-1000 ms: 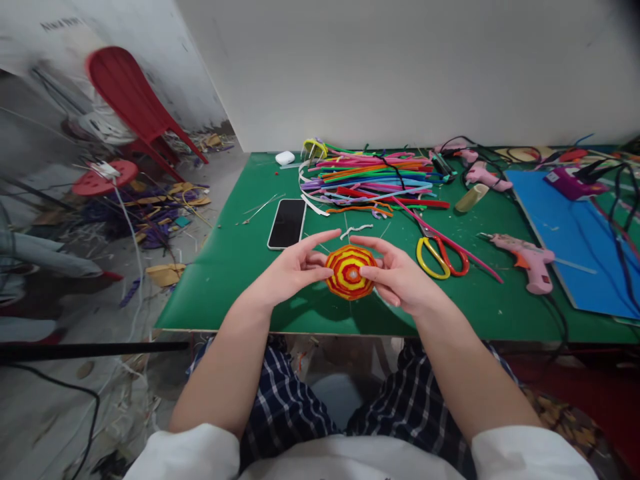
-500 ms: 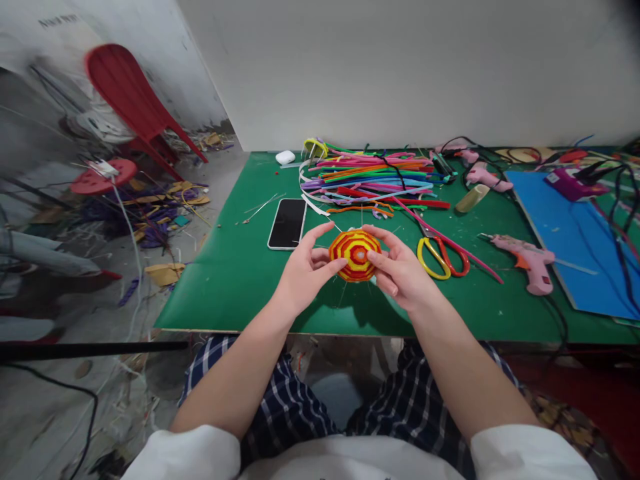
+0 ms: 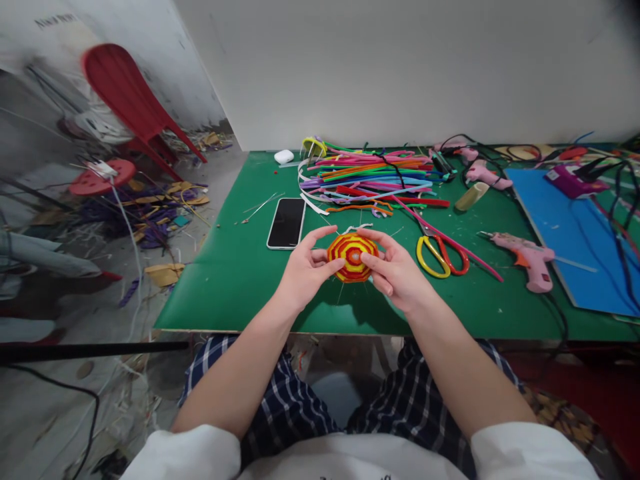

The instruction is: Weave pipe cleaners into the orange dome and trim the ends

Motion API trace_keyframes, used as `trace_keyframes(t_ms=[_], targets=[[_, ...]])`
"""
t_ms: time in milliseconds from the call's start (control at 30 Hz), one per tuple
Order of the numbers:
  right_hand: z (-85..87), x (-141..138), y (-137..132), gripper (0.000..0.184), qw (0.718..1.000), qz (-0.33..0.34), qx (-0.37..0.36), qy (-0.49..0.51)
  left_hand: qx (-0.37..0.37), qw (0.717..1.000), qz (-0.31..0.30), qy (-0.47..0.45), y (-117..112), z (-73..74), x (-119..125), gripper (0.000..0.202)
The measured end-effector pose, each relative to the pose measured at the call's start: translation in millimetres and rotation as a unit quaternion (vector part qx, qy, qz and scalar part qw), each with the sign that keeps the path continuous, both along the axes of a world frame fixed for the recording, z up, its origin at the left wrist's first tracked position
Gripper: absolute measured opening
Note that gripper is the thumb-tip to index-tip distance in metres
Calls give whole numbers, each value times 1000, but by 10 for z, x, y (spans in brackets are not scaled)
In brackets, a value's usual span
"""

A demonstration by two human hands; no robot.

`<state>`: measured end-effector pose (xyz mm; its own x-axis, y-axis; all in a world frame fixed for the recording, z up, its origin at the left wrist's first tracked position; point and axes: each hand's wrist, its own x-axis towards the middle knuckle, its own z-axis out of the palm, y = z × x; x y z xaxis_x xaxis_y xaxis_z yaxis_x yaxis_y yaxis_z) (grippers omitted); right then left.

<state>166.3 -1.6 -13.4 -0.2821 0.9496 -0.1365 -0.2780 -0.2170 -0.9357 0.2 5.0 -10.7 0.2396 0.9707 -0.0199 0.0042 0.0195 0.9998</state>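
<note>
Towards the left edge of the green worktop [image 3: 220, 287] lies a black-screened, white-edged rectangular phone [image 3: 286, 223]. Over the worktop, near its front edge, the left hand [image 3: 304, 268] pinches the left rim of a red-and-yellow ringed disc [image 3: 345, 248]; the right hand [image 3: 399, 272] grips its right side. Rightward lie yellow-and-red-handled metal scissors [image 3: 441, 247].

The light is soft, cool and rather dim, its source out of view. A blurry shadow spreads over the desk [image 3: 260, 293] at 5 o'clock from the disc [image 3: 353, 258], whose colours show fairly crisp. At 10 o'clock, the chair [image 3: 117, 83] looks stretched and smeared, the lettering [image 3: 55, 21] too blurred to read. The frame's 2 o'clock corner darkens.
</note>
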Motion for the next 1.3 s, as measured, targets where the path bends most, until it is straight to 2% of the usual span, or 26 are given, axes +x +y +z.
trace_keyframes(t_ms=[67, 100, 200, 267, 333, 433, 533, 600, 800, 1300], targets=[[-9, 12, 14, 47, 1000, -10, 0, 9, 29, 998, 20, 53, -9, 16, -6, 60], [-12, 20, 24, 48, 1000, -20, -2, 16, 60, 993, 51, 88, -23, 28, -10, 56], [-11, 49, 56, 50, 997, -67, -8, 43, 167, 949, 191, 186, -94, 55, -5, 35], [-3, 60, 70, 51, 992, -105, -11, 63, 187, 932, 227, 210, -141, 40, 31, 27], [3, 53, 72, 53, 989, -128, -11, 76, 164, 950, 196, 181, -165, -7, 97, 29], [-6, 5, 51, 55, 988, -129, -7, 82, 109, 983, 132, 63, -148, -97, 212, 48], [-23, -54, 27, 56, 991, -112, -3, 74, 64, 991, 104, -60, -110, -150, 278, 58], [-29, -76, 22, 54, 993, -106, -10, 60, 52, 988, 106, -103, -97, -159, 285, 60], [-32, -62, 40, 31, 994, -92, -53, 40, 56, 987, 103, -111, -109, -141, 267, 57], [-69, -101, 13, 29, 995, -77, -60, 37, 46, 987, 102, -117, -105, -162, 259, 55]])
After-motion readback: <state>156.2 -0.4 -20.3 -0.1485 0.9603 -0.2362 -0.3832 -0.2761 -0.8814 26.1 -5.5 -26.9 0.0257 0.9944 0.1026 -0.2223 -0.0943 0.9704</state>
